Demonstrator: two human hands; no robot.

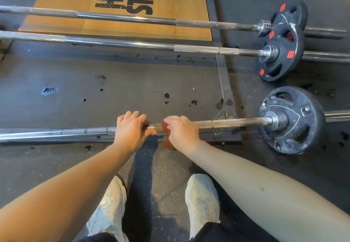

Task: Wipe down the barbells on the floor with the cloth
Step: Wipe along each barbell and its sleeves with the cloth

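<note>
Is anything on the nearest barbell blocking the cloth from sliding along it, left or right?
Leftward, yes: the left hand grips the nearest barbell right beside the cloth, which the right hand holds on the bar. Rightward, the shaft shows bare up to the weight plate.

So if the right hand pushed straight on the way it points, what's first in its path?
Likely the middle barbell shaft, across the floor mat from the right hand; depth is unclear.
</note>
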